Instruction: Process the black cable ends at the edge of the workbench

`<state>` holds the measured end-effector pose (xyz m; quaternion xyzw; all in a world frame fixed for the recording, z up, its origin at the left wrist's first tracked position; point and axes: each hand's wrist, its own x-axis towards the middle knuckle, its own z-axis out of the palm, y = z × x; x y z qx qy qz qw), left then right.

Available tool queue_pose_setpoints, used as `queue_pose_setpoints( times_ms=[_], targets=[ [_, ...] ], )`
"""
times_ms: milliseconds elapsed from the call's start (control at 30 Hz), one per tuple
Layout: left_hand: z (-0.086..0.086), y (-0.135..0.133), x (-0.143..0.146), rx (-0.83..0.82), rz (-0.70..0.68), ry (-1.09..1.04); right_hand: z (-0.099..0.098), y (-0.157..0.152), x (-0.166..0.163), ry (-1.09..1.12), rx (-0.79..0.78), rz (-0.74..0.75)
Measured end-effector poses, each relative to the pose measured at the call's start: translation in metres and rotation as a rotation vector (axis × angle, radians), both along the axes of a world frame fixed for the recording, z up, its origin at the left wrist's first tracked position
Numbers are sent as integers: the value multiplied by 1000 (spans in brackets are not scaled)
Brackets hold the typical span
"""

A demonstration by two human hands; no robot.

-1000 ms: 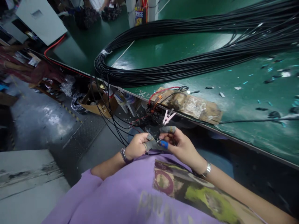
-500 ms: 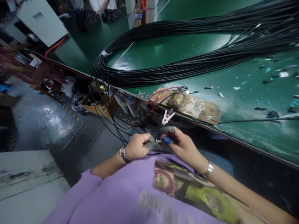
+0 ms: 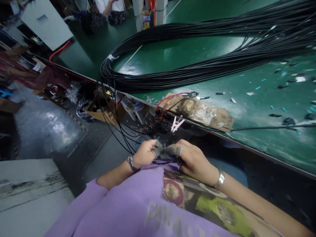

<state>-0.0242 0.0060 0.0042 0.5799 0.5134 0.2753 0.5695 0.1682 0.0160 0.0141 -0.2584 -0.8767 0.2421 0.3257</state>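
Observation:
My left hand (image 3: 144,154) is closed in a fist just below the table edge, a grey finger cot on its thumb, pinching a thin black wire. My right hand (image 3: 191,158) meets it from the right, fingers curled and a grey cot on the forefinger, closed on the same small wire end; what lies between the fingertips is too small to make out. Several thin black wires (image 3: 116,121) run from the hands up to the big black cable bundle (image 3: 187,52) on the green table (image 3: 259,108).
A taped cardboard pad (image 3: 209,113) lies at the table edge, with red and black leads and a pink clip (image 3: 176,124) hanging beside it. Wire scraps litter the table at right. A cardboard box (image 3: 103,107) sits under the table. Another person stands at the far top.
My right hand has rolled over and dropped toward the left hand. The blue-tipped piece seen before is now hidden under its fingers. The left hand has stayed in place.

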Motion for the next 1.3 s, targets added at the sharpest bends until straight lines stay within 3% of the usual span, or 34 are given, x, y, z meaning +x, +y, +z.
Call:
queue_pose_setpoints(
  times_ms=[100, 233, 433, 767, 933, 1000, 1100, 1200, 1300],
  targets=[
    [1, 2, -3, -42, 97, -50, -3, -1, 1, 2, -64, -93],
    [0, -2, -7, 210, 43, 188, -3, 0, -2, 99, -327, -314],
    [-2, -8, -5, 470, -137, 556, 3, 6, -6, 25, -489, -242],
    [-2, -6, -6, 564, -201, 668, 6, 6, -3, -170, -146, -128],
    [-5, -7, -4, 657, -278, 672, 7, 8, -8, -244, -109, -102],
    [-5, -7, -4, 613, -275, 645, 5, 8, -8, -225, -102, -81],
    [-3, -6, -2, 415, -181, 482, 4, 8, -5, -144, -96, -1],
    [-1, -4, 3, 81, -20, 102, 2, 6, -3, -52, -22, 14],
    [-3, -4, 10, -293, 143, -254, -1, 3, -3, -15, 128, -70]
  ],
)
